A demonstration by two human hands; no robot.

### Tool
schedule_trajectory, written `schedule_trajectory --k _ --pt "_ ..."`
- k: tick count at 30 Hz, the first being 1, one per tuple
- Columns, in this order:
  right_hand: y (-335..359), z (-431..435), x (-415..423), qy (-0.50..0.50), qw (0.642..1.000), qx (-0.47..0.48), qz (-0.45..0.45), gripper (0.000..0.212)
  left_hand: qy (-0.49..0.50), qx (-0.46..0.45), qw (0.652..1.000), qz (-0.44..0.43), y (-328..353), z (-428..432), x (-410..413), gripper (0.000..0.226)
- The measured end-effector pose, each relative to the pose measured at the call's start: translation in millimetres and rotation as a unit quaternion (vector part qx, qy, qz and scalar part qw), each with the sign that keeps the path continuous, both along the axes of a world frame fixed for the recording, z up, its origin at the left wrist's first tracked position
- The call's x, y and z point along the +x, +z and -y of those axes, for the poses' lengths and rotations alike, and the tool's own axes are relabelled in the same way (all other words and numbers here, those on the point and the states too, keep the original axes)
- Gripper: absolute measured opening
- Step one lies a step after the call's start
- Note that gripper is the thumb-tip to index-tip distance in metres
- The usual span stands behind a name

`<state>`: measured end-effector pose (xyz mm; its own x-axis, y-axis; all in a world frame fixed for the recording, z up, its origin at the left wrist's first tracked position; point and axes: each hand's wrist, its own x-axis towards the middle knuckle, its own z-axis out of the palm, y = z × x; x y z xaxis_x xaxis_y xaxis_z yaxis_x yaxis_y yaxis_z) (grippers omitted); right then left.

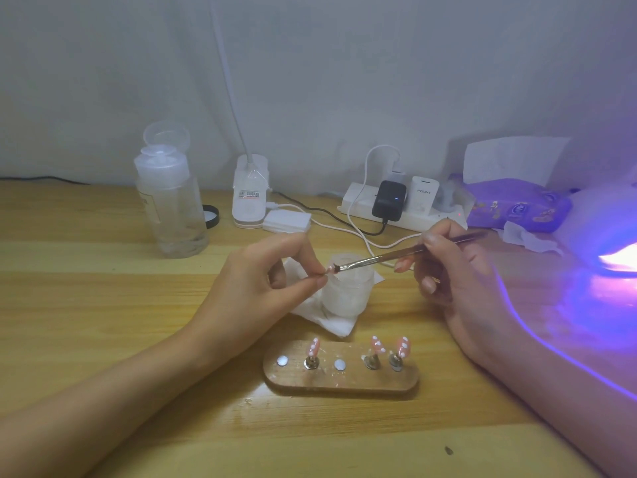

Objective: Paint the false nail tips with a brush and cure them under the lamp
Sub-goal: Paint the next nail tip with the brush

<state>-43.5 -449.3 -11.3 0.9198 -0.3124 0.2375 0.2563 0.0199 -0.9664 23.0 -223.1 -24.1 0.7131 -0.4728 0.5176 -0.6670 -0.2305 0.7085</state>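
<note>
Painting underway: your left hand has a pinch grip on the nail tip above the desk, right hand gripping the brush, bristles touching it (lamp glowing right). Next, likely steady strokes, then curing.

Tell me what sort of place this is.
Likely a home desk used for nail art: a wooden stand of painted nail tips, a glowing curing lamp, and a power strip.

Both forearms are bare, and the right hand has long fingernails.
</note>
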Motion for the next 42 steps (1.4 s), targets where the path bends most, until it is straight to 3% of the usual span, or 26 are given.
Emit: schedule_trajectory --k 7,17,19,24,26,30,34,42 --pt "-1 1 0 0.025 0.999 0.007 0.034 0.024 -0.002 -0.001 1.0 -0.003 0 -1 0 0.015" --pt "-2 5 2 -0.012 0.999 0.047 0.021 0.033 -0.014 -0.008 1.0 -0.016 -3 -1 2 0.014" --pt "-2 6 2 -0.012 0.998 0.054 0.02 0.031 -0.021 -0.036 0.999 -0.026 6 0 2 0.01" --pt "-1 6 3 -0.021 0.997 0.069 0.003 0.031 -0.033 -0.202 0.976 -0.068 59 -4 0 0.008" --pt "-1 5 4 -0.024 0.997 0.074 0.0 0.031 -0.078 -0.21 0.973 -0.053 73 -7 -9 0.014" --pt "-1 6 4 -0.024 0.997 0.073 -0.003 0.029 -0.168 -0.076 0.983 -0.002 73 -4 -34 0.013" --pt "-1 6 3 -0.019 0.997 0.071 -0.008 0.03 -0.143 0.068 0.984 0.076 47 1 -50 0.01" --pt "-3 7 5 -0.021 0.997 0.077 -0.01 0.029 -0.053 0.145 0.985 0.075 6 -5 -63 0.009"
